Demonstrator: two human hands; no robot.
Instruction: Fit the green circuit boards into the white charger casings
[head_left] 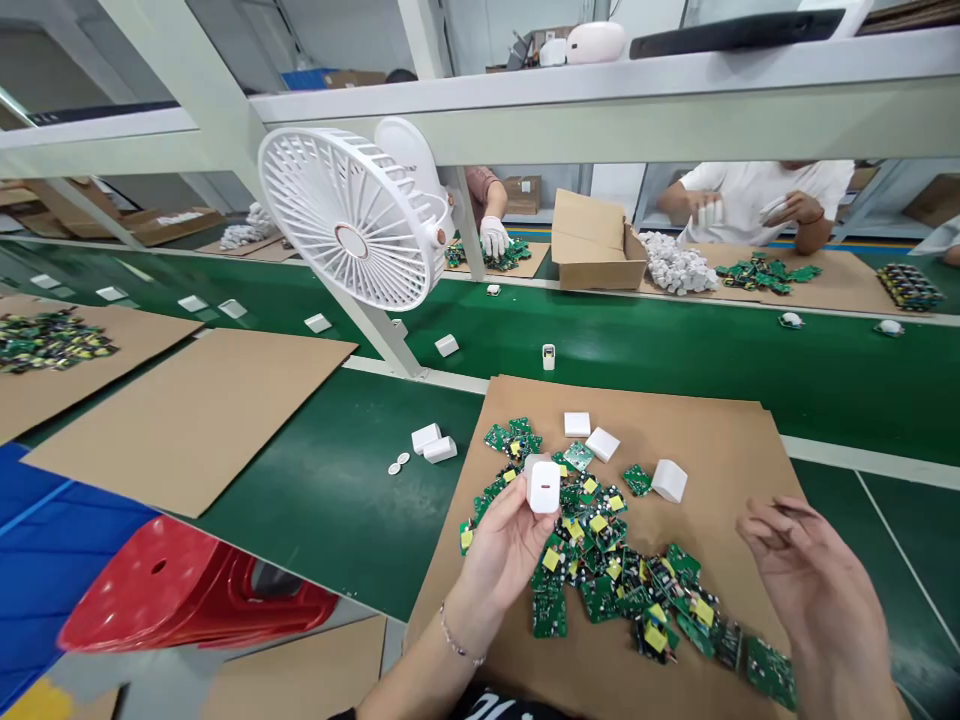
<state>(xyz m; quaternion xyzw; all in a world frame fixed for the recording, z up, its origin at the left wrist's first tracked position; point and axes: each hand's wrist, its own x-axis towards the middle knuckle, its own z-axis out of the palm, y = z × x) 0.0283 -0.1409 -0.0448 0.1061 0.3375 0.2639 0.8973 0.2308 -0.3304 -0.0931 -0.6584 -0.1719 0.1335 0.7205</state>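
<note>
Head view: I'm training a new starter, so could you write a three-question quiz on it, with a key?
1. Which hand holds a white case?
2. What do the boards nearest the person's hands lie on?
a) a red stool
b) cardboard
c) a blue mat
3. True or false: two small white discs lie on the cardboard, among those boards.

Key
1. The left hand.
2. b
3. False: they lie on the green table, to the left of the cardboard.
</note>
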